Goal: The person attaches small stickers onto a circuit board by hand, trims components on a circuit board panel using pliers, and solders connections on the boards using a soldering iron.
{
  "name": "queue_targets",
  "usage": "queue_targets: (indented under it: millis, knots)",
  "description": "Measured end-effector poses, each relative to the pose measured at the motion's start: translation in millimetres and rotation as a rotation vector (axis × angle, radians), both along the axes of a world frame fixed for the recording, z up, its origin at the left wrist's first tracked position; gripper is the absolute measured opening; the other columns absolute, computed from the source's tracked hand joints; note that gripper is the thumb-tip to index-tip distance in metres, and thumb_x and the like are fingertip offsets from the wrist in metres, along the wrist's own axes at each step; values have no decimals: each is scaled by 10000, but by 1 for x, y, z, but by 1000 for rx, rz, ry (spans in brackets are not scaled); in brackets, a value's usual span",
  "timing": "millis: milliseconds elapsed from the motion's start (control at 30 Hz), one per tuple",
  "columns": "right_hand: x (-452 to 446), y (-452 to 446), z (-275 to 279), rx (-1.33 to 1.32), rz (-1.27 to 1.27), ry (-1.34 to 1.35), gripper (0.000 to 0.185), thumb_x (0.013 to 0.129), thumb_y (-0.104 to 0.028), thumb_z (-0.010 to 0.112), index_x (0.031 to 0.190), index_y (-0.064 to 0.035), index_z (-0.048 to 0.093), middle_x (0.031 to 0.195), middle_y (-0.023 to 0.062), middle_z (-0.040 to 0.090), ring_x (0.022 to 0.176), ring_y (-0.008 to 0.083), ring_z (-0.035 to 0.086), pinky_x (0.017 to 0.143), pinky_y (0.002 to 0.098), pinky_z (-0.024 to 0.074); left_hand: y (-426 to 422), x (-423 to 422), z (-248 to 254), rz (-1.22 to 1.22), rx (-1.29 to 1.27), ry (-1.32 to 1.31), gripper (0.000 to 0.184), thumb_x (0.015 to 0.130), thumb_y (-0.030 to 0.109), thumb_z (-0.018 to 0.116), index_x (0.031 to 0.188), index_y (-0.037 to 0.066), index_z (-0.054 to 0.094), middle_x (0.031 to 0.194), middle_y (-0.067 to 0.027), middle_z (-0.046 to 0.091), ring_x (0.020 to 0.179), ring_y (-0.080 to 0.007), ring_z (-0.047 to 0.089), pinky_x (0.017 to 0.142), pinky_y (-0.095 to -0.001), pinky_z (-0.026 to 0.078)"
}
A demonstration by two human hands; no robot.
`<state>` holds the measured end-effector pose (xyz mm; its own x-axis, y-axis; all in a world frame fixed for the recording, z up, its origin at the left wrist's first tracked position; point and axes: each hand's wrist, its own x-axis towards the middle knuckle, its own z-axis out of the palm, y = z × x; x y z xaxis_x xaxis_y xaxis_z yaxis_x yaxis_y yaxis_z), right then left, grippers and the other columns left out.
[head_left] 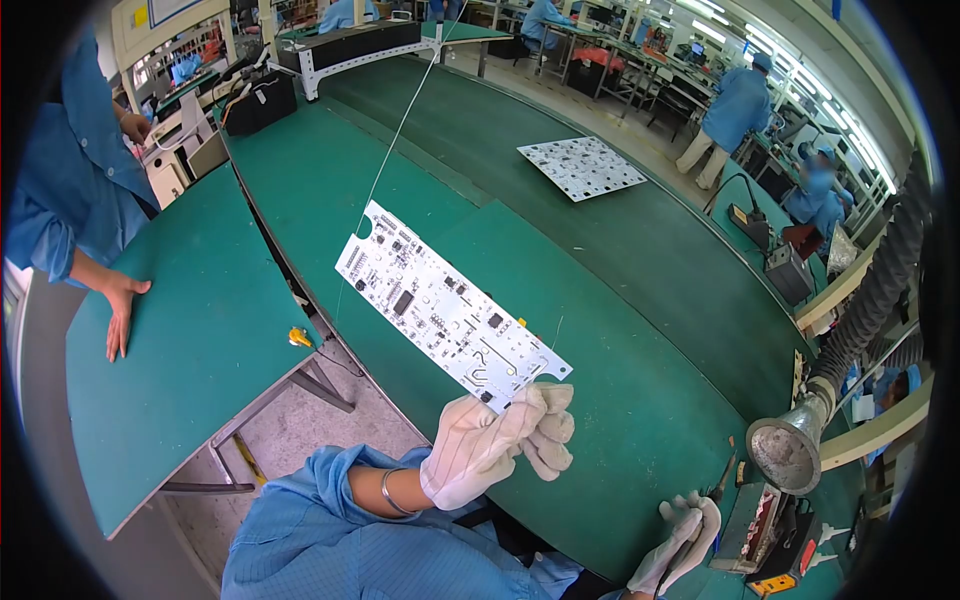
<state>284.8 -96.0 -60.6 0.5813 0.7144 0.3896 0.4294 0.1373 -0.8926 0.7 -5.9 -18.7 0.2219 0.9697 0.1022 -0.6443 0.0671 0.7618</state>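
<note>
My left hand, in a white striped glove, grips the lower right end of a white circuit board. The board is held up at a slant above the green bench, its side with small dark components facing me. A thin light wire runs from the top of the view down to the board's upper left end. At the lower right, my gloved right hand is closed around a soldering iron, its dark front end pointing up and away; the fingers hide most of it.
Another white board lies on the dark green belt. A fume extraction funnel on a black hose hangs at right, above a soldering station. At left, a co-worker's hand rests on a green side table; a gap separates it from my bench.
</note>
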Motion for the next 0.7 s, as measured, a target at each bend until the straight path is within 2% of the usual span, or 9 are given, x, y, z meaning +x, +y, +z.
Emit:
queue_targets:
  millis: [67,267,567,667,700]
  knots:
    - [-2,-3,8,10,82,-12,340,1074,-233,500,1321,0,480,1256,199,595,1040,285,640,887,421,578,0,0,1,-1,5,-2,376,1087,219,466,1320,-70,528,1003,-181,660,779,-279,699,658,-381,583]
    - [-1,-4,7,-7,75,-5,332,1076,-217,499,1328,-2,477,1263,198,592,1046,283,639,894,426,577,0,1,4,0,24,16,384,1088,232,461,1318,-71,519,1006,-182,651,771,-268,696,652,-380,583]
    - [-4,-4,9,-6,61,24,337,1075,-228,503,1325,-4,481,1259,192,591,1047,279,638,899,420,576,-1,-2,9,14,102,14,399,1089,251,459,1301,-84,507,1006,-176,649,773,-264,695,672,-362,579]
    - [-4,-2,13,-80,-22,-87,380,1074,-330,464,1230,11,529,1193,171,576,1014,230,622,845,361,565,0,-2,8,-5,87,5,401,1088,256,464,1290,-87,509,996,-171,644,766,-257,690,677,-365,579]
    - [-4,-3,12,-54,6,-49,356,1074,-296,478,1260,6,514,1214,178,581,1023,245,628,862,379,569,0,-3,8,-4,84,13,405,1088,261,462,1288,-88,508,994,-171,642,763,-255,689,674,-363,579]
